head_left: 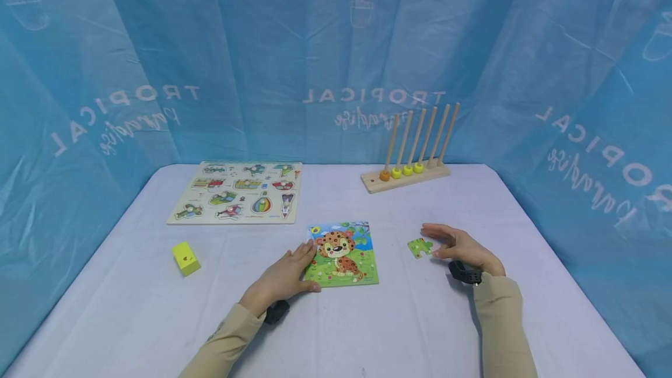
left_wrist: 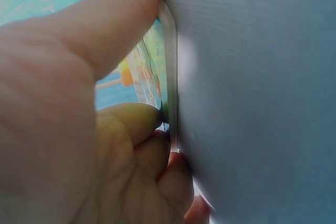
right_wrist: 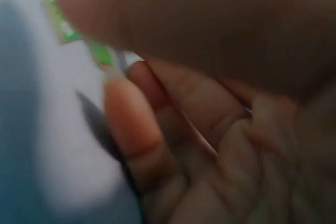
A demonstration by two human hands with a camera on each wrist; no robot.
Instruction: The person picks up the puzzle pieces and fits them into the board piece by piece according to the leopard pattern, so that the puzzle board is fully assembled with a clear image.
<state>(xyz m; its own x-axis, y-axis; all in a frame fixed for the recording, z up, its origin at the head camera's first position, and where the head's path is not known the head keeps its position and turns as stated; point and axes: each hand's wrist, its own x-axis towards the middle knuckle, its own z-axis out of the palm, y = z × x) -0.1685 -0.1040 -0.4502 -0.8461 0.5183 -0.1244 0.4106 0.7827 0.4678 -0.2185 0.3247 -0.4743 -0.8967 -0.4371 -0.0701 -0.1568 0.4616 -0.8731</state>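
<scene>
A square jigsaw puzzle (head_left: 336,255) with a spotted cub on grass lies at the middle of the table. My left hand (head_left: 286,273) rests at its left side, fingers over the left edge and thumb by the lower left corner. In the left wrist view, the thumb and fingertips touch the board's rim (left_wrist: 170,77). To the right, a loose green puzzle piece (head_left: 420,248) lies apart from the puzzle. Beside it is my right hand (head_left: 462,247), thumb tip right at the piece's edge and forefinger reaching past its upper side. Part of the piece (right_wrist: 100,53) is hidden by the hand in the right wrist view.
A knobbed vehicle puzzle board (head_left: 241,194) lies at the back left. In front of it is a yellow block (head_left: 186,258). A wooden peg stand (head_left: 409,178) with one orange and several yellow beads stands at the back right. Blue curtains (head_left: 336,57) hang around the table.
</scene>
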